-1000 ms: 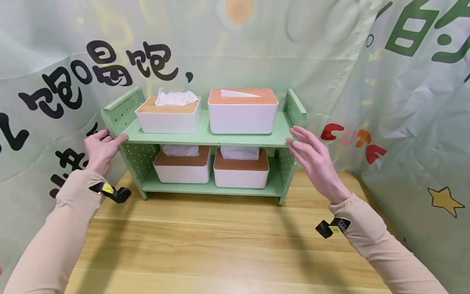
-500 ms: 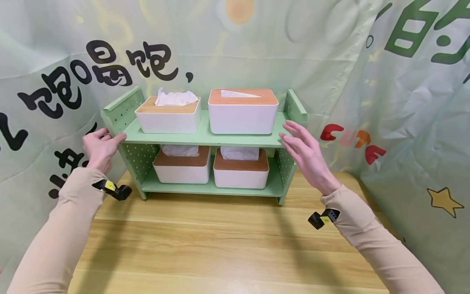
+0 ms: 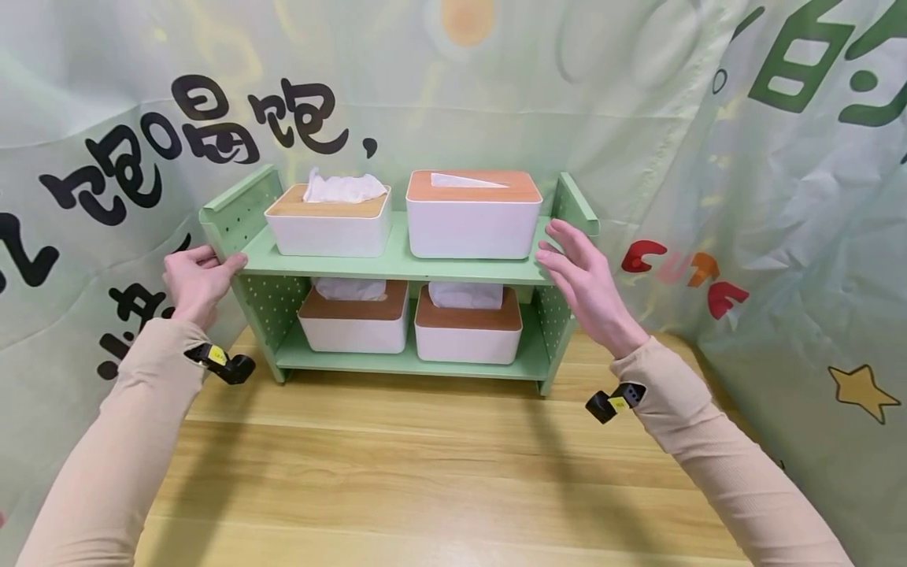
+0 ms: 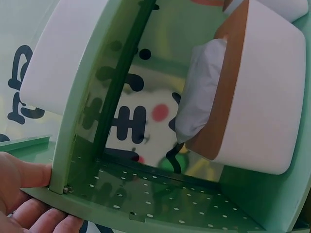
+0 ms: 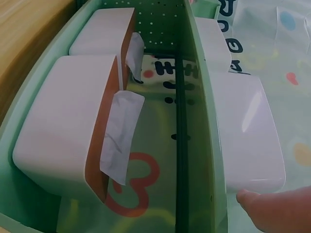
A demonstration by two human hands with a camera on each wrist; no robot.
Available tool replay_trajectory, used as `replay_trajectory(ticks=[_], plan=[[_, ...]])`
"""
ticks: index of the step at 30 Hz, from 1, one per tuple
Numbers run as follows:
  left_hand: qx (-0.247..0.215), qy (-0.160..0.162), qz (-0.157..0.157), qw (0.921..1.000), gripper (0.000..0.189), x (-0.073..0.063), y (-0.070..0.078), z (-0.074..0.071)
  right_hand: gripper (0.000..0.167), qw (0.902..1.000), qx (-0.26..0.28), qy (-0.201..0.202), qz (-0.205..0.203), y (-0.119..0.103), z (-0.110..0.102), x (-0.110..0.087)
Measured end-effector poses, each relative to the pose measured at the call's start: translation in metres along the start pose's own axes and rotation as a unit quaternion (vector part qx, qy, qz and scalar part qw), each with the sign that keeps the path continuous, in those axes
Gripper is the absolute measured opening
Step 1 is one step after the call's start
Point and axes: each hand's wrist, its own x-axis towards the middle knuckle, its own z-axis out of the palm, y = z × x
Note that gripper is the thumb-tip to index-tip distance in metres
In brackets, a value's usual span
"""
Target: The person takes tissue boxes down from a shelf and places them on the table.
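A green two-tier shelf (image 3: 397,268) stands on the wooden table. My left hand (image 3: 198,285) grips its left side panel, with the thumb (image 4: 34,174) against the upper board's front edge and the fingers around the panel's outer face. My right hand (image 3: 590,285) is at the upper board's right front corner, fingers loosely extended and holding nothing. In the right wrist view, one of its digits shows right by the corner of the larger white tissue box (image 3: 473,228) on the upper tier. A lower tissue box (image 3: 329,236) with tissue sticking out sits left of it.
Two tissue boxes with brown lids, a left one (image 3: 353,335) and a right one (image 3: 468,343), sit on the lower tier. The wooden table (image 3: 397,465) extends in front. A printed cloth (image 3: 496,118) hangs behind and at both sides.
My right hand has moved left and slightly up, closer to the larger tissue box. The left hand keeps its grip, and the shelf and boxes stay in place.
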Motion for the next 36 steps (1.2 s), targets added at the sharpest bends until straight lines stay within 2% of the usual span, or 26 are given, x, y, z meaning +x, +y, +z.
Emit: replay_trajectory(ticks=[12,19,36], plan=[[0.011,0.007,0.013,0.9998,0.059,0.000,-0.002,0.002,0.088,0.9971,-0.074,0.013,0.008,0.002,-0.001,0.026],[0.004,0.007,0.010,0.9999,0.060,0.000,-0.002,0.002,0.094,0.9972,-0.073,0.012,0.010,0.001,0.001,0.038],[0.010,0.005,0.013,0.9999,0.061,0.000,-0.001,-0.001,0.088,0.9964,-0.081,0.019,-0.014,-0.001,0.005,0.068]])
